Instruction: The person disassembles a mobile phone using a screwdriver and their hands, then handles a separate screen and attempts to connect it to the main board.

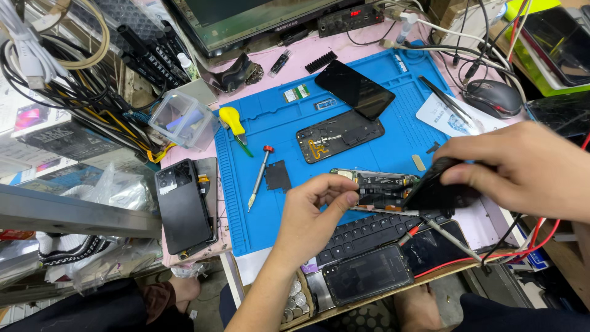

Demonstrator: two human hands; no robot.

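My left hand (pixel 314 215) pinches a thin metal tweezer (pixel 384 211) between thumb and forefinger, its tip lying against a phone circuit board (pixel 376 181) on the blue work mat (pixel 270 123). My right hand (pixel 522 169) grips a dark phone part (pixel 439 187), held tilted over the right end of that board. The board's right end is hidden under the dark part.
On the mat lie a black phone screen (pixel 354 88), a phone frame (pixel 339 135), a small black square part (pixel 278 175), a red-topped screwdriver (pixel 259 177) and a yellow-handled tool (pixel 232 122). A keyboard (pixel 375 230), another phone (pixel 367 274), a phone back (pixel 183 206), a mouse (pixel 491 97) and red probe leads (pixel 491 255) surround it.
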